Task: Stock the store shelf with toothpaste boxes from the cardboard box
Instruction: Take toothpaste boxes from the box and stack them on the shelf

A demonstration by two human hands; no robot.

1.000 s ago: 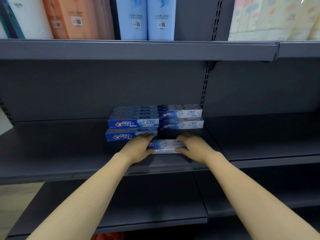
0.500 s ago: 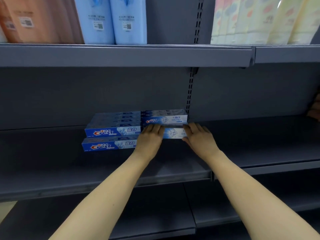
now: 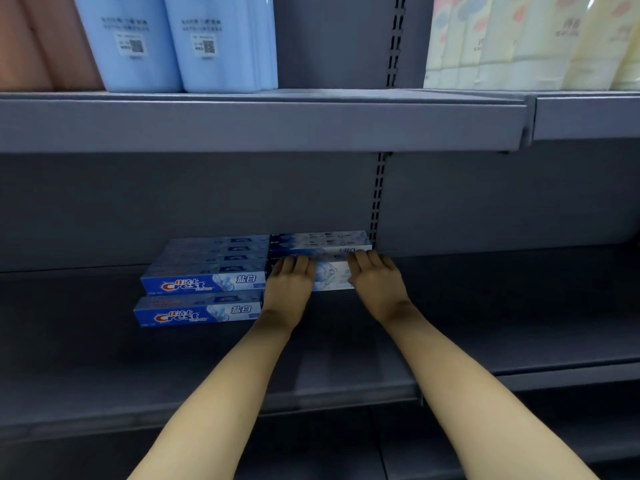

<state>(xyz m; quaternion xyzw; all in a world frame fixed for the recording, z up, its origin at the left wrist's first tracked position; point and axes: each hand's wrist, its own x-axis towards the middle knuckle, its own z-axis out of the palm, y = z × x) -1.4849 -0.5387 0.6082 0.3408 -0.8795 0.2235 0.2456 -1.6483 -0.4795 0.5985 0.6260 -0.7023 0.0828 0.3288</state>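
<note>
On the grey middle shelf (image 3: pixel 138 368) lie two stacks of toothpaste boxes against the back panel. The left stack is blue Crest boxes (image 3: pixel 204 284), with one more Crest box (image 3: pixel 197 313) lying in front and lower. The right stack is white-and-blue boxes (image 3: pixel 322 242). My left hand (image 3: pixel 289 285) and my right hand (image 3: pixel 375 282) press with straight fingers on the front white-and-blue box (image 3: pixel 330 277), one hand at each end. My hands hide most of that box. The cardboard box is out of view.
The upper shelf edge (image 3: pixel 259 123) overhangs my hands and carries light blue packs (image 3: pixel 173 43), orange packs (image 3: pixel 41 46) and pastel tissue packs (image 3: pixel 519 39). A slotted upright (image 3: pixel 377 195) stands just right of the stacks. Bare shelf stretches to the right and below.
Both hands slid the white-and-blue box back from the shelf's front until it met the right stack. My view moved closer and to the right.
</note>
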